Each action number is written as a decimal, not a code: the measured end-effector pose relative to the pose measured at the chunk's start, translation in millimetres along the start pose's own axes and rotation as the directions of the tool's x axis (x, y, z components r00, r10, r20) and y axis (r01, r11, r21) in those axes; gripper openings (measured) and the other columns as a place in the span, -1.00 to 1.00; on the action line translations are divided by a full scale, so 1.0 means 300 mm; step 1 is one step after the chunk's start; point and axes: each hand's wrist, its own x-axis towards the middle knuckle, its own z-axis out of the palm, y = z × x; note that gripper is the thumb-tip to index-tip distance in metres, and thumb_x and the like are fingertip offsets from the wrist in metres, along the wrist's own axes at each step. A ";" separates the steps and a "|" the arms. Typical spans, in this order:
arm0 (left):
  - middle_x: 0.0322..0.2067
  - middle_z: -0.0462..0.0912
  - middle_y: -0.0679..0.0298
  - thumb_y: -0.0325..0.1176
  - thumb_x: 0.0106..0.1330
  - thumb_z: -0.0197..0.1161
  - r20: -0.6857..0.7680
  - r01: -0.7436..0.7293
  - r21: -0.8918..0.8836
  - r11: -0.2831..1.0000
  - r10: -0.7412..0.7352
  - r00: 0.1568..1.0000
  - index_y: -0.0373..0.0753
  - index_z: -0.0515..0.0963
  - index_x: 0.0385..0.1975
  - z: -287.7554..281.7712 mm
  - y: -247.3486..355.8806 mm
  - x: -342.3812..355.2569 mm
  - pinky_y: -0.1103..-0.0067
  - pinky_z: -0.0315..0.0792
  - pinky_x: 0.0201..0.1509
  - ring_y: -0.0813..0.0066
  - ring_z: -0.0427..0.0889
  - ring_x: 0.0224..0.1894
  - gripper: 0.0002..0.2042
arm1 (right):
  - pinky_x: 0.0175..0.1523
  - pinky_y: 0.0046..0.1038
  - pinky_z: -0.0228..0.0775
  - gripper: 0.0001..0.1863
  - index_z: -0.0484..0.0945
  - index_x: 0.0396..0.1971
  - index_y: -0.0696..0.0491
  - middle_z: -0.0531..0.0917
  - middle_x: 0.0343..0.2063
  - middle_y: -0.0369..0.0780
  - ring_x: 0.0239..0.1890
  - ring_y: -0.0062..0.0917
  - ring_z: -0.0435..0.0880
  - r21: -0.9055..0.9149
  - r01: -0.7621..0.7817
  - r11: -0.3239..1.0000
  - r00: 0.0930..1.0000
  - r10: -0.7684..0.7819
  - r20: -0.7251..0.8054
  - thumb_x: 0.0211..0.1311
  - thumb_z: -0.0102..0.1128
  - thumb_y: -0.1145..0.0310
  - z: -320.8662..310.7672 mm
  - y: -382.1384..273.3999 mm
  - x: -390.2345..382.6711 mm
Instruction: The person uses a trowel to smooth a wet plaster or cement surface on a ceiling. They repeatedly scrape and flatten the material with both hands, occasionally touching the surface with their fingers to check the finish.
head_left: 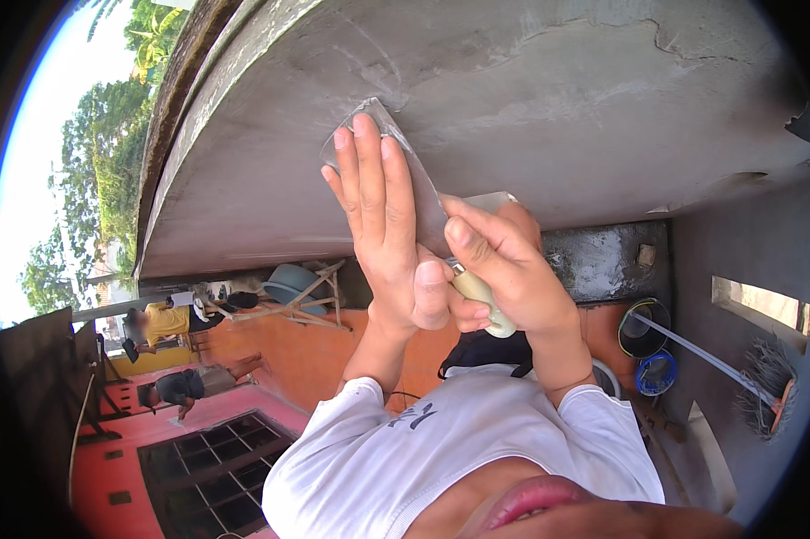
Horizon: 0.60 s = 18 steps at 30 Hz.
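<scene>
My right hand (508, 265) is closed around the pale handle (483, 304) of a trowel, its thumb up near the blade. The trowel's grey metal blade (414, 171) slants up and left, its far end close to or on a grey plastered surface (531, 108). My left hand (387, 216) lies against the blade, fingers stretched out and thumb near the handle. Part of the blade is hidden behind those fingers. Behind my right fingers shows the edge of a pale flat piece (495, 199); I cannot tell what it is.
At the right, a long-handled broom (769, 395) stands near a black bucket (645, 330) and a blue basket (656, 373). A grey-blue tub (295, 287) rests by a wooden frame (319, 301). Two people, one in yellow (167, 323), one in dark clothes (185, 386), are at the left.
</scene>
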 end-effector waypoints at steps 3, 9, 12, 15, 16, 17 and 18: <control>0.48 0.03 -0.20 0.04 0.35 -0.25 -0.009 -0.006 0.019 1.000 0.006 1.000 -0.46 0.15 0.43 0.007 -0.005 -0.003 0.05 -0.43 0.55 -0.13 -0.13 0.56 -0.22 | -0.61 -0.68 0.17 -0.39 0.12 0.47 0.08 0.41 -0.50 -0.35 -0.67 -0.77 0.28 0.031 0.009 0.999 1.000 -0.009 0.017 0.60 -0.16 0.05 -0.020 0.016 0.014; 0.48 0.05 -0.16 0.04 0.36 -0.25 -0.004 -0.024 0.054 0.998 0.024 1.000 -0.44 0.16 0.44 -0.015 -0.011 0.009 0.06 -0.39 0.55 -0.10 -0.11 0.56 -0.23 | -0.61 -0.67 0.19 -0.37 0.10 0.48 0.07 0.42 -0.47 -0.34 -0.67 -0.77 0.27 0.044 0.009 0.999 1.000 -0.008 -0.021 0.59 -0.14 0.04 -0.006 0.020 0.022; 0.48 0.06 -0.16 0.05 0.38 -0.26 -0.067 -0.084 0.081 0.993 0.089 0.994 -0.44 0.16 0.44 -0.079 -0.016 0.103 0.07 -0.37 0.55 -0.11 -0.10 0.56 -0.24 | -0.61 -0.68 0.21 -0.38 0.10 0.48 0.05 0.42 -0.47 -0.34 -0.67 -0.77 0.28 0.078 0.047 0.996 0.993 -0.055 0.108 0.59 -0.14 0.04 0.035 -0.015 0.080; 0.47 0.10 -0.13 0.05 0.38 -0.25 0.012 -0.082 0.057 0.995 0.081 0.997 -0.45 0.18 0.42 -0.082 -0.020 0.079 0.09 -0.37 0.56 -0.08 -0.07 0.56 -0.25 | -0.63 -0.67 0.21 -0.38 0.09 0.49 0.00 0.44 -0.46 -0.32 -0.68 -0.76 0.28 0.095 0.041 0.995 0.999 -0.041 -0.001 0.59 -0.14 0.04 0.050 0.029 0.068; 0.47 0.10 -0.12 0.04 0.38 -0.24 0.051 -0.063 0.058 0.996 0.060 0.997 -0.45 0.19 0.42 -0.083 -0.024 0.051 0.10 -0.37 0.56 -0.06 -0.06 0.56 -0.25 | -0.63 -0.66 0.21 -0.38 0.08 0.49 0.00 0.45 -0.47 -0.32 -0.68 -0.76 0.28 0.108 0.049 0.993 0.999 -0.049 -0.006 0.59 -0.14 0.04 0.037 0.060 0.052; 0.46 0.13 -0.11 0.03 0.37 -0.22 0.067 -0.028 0.017 0.999 0.027 0.997 -0.46 0.23 0.40 -0.070 -0.013 0.020 0.13 -0.38 0.57 -0.04 -0.05 0.56 -0.26 | -0.64 -0.65 0.20 -0.37 0.07 0.50 0.00 0.46 -0.47 -0.31 -0.69 -0.75 0.28 0.120 0.059 0.991 0.998 -0.058 -0.012 0.59 -0.15 0.04 0.012 0.089 0.033; 0.46 0.13 -0.11 0.02 0.37 -0.21 0.066 -0.037 0.021 0.999 0.036 0.997 -0.46 0.23 0.40 -0.065 -0.011 0.021 0.13 -0.39 0.57 -0.04 -0.05 0.56 -0.26 | -0.65 -0.65 0.20 -0.37 0.06 0.50 0.00 0.47 -0.48 -0.30 -0.70 -0.75 0.28 0.129 0.072 0.989 0.997 -0.070 -0.020 0.59 -0.15 0.04 0.000 0.099 0.023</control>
